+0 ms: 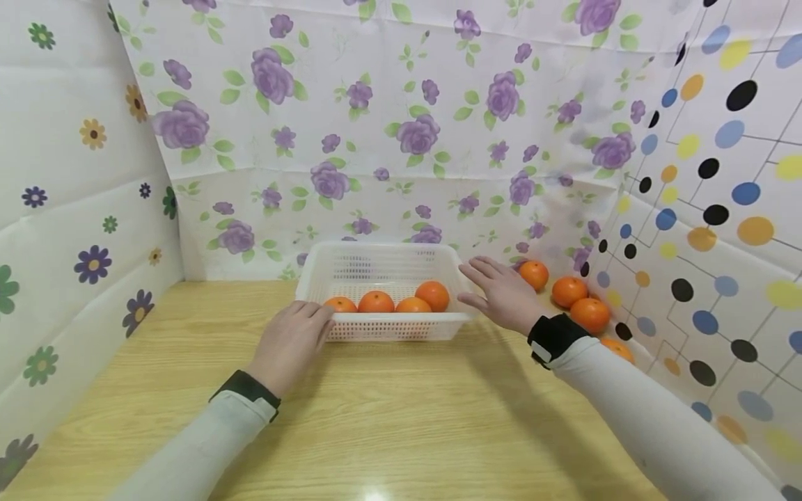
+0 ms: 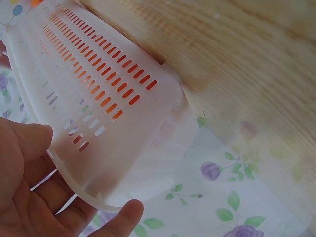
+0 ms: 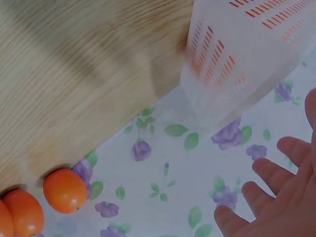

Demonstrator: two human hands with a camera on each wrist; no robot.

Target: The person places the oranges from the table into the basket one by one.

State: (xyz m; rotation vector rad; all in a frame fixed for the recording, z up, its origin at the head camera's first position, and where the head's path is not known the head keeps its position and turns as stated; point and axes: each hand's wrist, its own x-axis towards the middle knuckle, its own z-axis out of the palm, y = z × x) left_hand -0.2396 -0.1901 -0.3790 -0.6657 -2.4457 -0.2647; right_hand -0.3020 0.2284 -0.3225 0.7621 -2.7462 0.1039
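Note:
A white slotted plastic basket (image 1: 388, 327) stands on the table against the back cloth, with several oranges (image 1: 376, 302) inside along its front wall. At its front left corner, my left hand (image 1: 293, 344) grips the rim. The left wrist view shows the thumb (image 2: 34, 138) on the near side of the rim and the other fingers around the corner. My right hand (image 1: 501, 292) is beside the basket's right end, palm toward it and fingers extended. In the right wrist view its fingers (image 3: 271, 175) are spread, hold nothing, and appear apart from the basket wall (image 3: 212, 64).
More oranges (image 1: 589, 315) lie on the table at the right, near the dotted cloth (image 1: 720, 229) and partly behind the right forearm. A flowered cloth (image 1: 376, 139) hangs behind the wood-grain table (image 1: 376, 417). Another flowered cloth (image 1: 75, 209) borders the left side.

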